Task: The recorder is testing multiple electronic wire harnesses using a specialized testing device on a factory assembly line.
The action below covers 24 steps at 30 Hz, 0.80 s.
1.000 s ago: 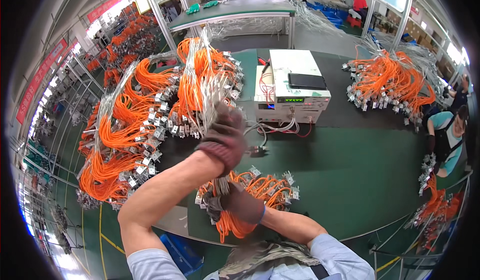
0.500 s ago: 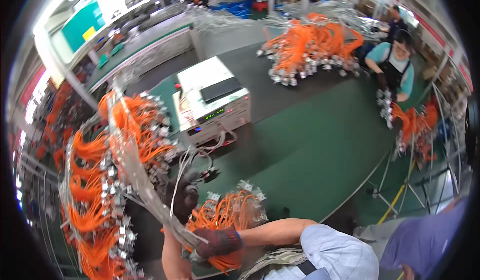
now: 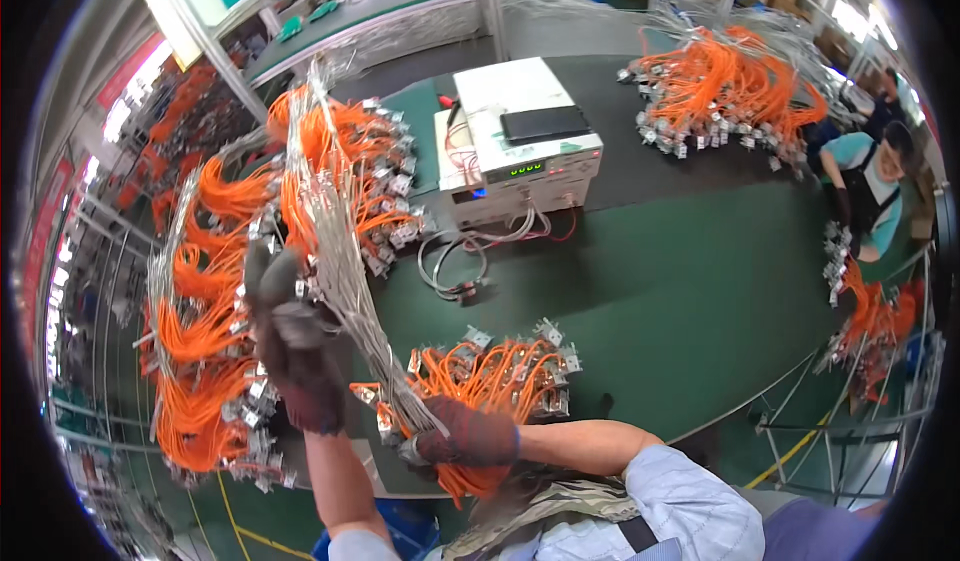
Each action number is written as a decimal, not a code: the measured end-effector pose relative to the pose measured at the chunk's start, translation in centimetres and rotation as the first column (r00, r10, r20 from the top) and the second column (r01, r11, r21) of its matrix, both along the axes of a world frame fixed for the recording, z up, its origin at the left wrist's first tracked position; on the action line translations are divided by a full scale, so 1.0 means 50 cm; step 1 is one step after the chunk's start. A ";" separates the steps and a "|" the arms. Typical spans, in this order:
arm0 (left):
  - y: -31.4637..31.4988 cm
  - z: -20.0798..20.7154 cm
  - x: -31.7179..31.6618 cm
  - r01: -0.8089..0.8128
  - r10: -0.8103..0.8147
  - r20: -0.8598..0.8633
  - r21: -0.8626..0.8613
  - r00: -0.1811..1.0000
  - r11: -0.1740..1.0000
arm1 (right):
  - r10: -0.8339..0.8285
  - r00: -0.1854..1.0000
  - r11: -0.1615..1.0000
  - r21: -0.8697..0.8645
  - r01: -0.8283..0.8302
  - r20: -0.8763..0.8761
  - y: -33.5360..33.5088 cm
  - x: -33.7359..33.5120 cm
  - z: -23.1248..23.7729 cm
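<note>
Half-second change: the left hand (image 3: 292,336) has crossed from the side of the grey cable bundle (image 3: 363,311) facing the bench tester (image 3: 545,189) to its outer side.
Left fingers: extended, with no visible hold; blur hides whether they touch the cables.
Right hand (image 3: 465,433): curled round the bundle's lower end, as before, in front of the tester.
Grey cable bundle: slants from the orange cable heap (image 3: 372,176) left of the tester down to the right hand.
Orange cable cluster (image 3: 490,376): in front of the tester, beside the right hand.
Meaning for the work: the right hand alone seems to anchor the bundle, leaving the left free.
</note>
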State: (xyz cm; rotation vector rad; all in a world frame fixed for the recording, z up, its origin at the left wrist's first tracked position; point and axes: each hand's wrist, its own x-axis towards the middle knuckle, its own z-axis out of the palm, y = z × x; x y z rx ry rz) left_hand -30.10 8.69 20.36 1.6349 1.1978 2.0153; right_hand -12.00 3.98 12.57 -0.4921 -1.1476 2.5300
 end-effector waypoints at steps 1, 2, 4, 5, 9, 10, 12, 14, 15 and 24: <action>0.014 0.022 0.010 -0.199 0.096 -0.488 -0.163 0.868 0.966 | 0.022 0.998 0.998 0.062 -0.025 0.052 0.003 -0.007 -0.003; 0.024 0.050 0.018 -0.380 0.109 -0.864 -0.101 0.492 0.920 | 0.037 0.994 0.991 0.125 -0.051 0.107 -0.004 -0.012 -0.004; 0.066 0.046 0.056 -0.466 -0.063 -0.998 -0.046 -0.022 0.884 | -0.120 0.989 0.963 0.253 0.093 0.091 -0.019 -0.019 0.009; 0.101 0.039 0.058 -0.532 -0.203 -0.968 -0.096 -0.147 0.841 | -0.095 0.988 0.988 0.137 0.077 0.125 -0.016 -0.021 0.015; 0.204 0.067 0.099 -0.478 -0.096 -0.943 0.074 -0.320 0.875 | -0.104 0.994 0.994 -0.038 0.104 -0.014 0.012 0.019 0.021; 0.199 0.118 0.107 -0.248 0.144 -0.988 0.152 -0.052 0.957 | -0.097 0.990 0.994 -0.065 0.090 -0.107 0.023 0.037 0.037; 0.211 0.171 0.145 -0.019 0.169 -0.830 0.188 0.531 0.982 | -0.255 0.957 0.957 -0.179 0.229 -0.142 0.038 0.093 0.062; 0.168 0.184 0.158 0.166 -0.153 -0.459 -0.012 0.875 0.986 | -0.368 0.904 0.914 -0.265 0.308 -0.219 0.050 0.153 0.092; 0.092 0.226 0.116 0.132 -0.142 -0.320 -0.052 0.937 0.990 | -0.314 0.879 0.928 -0.312 0.204 -0.358 0.037 0.147 0.137; -0.107 -0.144 0.157 -0.028 -0.097 -0.433 -0.274 0.896 0.961 | -0.788 0.441 0.586 -0.306 0.750 -0.429 0.131 0.300 0.116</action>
